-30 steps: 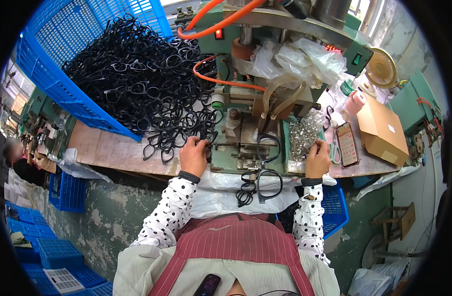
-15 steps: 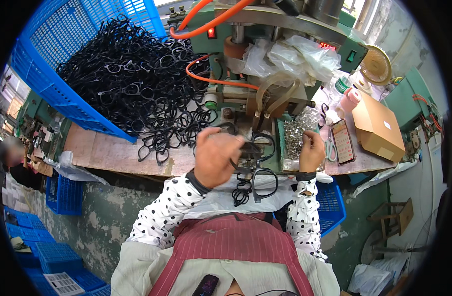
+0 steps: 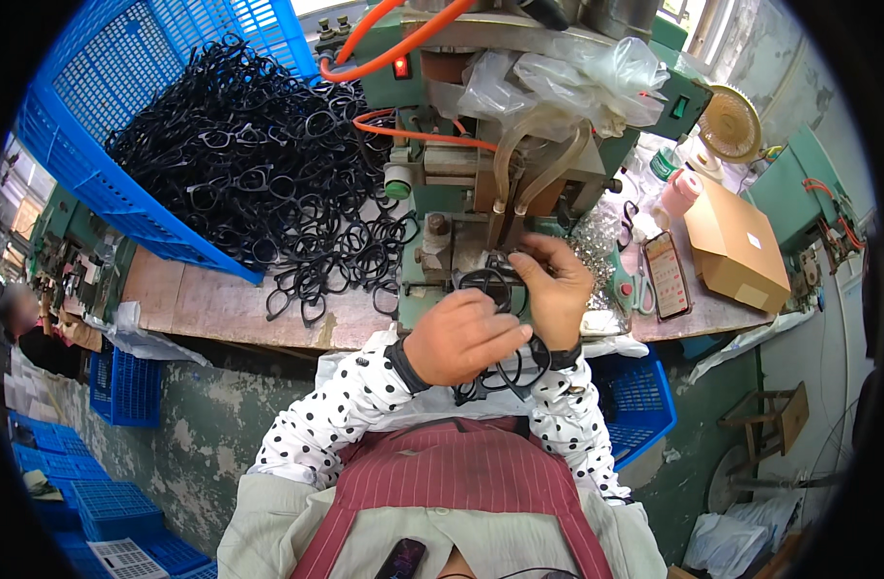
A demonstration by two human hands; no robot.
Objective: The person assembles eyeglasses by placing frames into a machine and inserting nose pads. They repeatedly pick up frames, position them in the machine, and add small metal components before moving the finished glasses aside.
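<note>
Frames at the press

Spectacle frames point(image 3: 249, 183) spill from the blue crate point(image 3: 95, 116) onto the table point(image 3: 210, 304). Left hand point(image 3: 466, 333) and right hand point(image 3: 553, 285), both closed on one black frame point(image 3: 485, 285) (light, thin, springy plastic; best held by the rims), meet before the green machine point(image 3: 481, 164). Half a second ago they were further apart.

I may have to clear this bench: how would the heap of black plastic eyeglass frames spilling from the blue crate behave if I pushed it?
The heap of black plastic eyeglass frames looks interlocked, so it would probably drag in clumps. Each thin frame seems light and fairly stiff. Loose ones near the wooden bench edge could easily slide off.
</note>
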